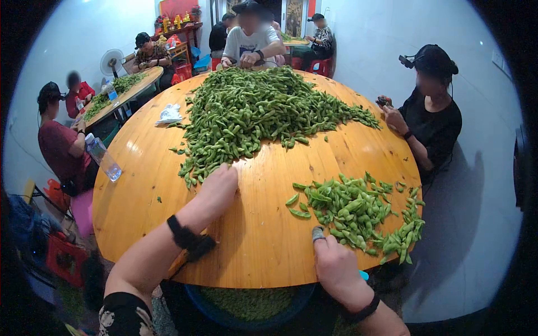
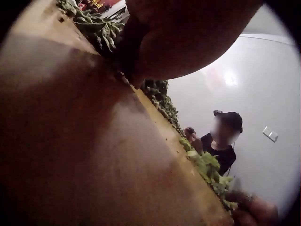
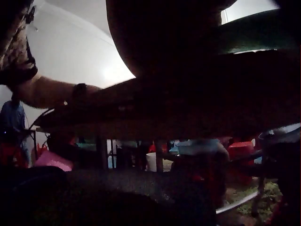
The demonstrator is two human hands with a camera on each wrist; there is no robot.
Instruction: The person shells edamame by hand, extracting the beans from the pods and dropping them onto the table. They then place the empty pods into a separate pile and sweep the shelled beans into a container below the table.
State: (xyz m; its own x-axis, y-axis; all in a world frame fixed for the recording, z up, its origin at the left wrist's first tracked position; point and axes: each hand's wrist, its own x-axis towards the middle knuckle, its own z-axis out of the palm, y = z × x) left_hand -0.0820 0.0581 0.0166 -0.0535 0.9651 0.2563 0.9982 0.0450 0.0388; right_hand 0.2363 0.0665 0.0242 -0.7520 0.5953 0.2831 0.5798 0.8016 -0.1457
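A large heap of green pods covers the far middle of the wooden table. At the heap's near edge is the left hand, back towards the head view, its fingertips hidden; the left wrist view shows it dark and close. The right hand is bent over the table's front edge, just below a smaller pod pile. A grey covering wraps one of its digits. What either hand holds, if anything, cannot be seen. The right wrist view is mostly dark.
A bottle and white tissue lie left on the table. A blue tub with green contents sits below the front edge. People sit opposite and at right; others work at tables behind.
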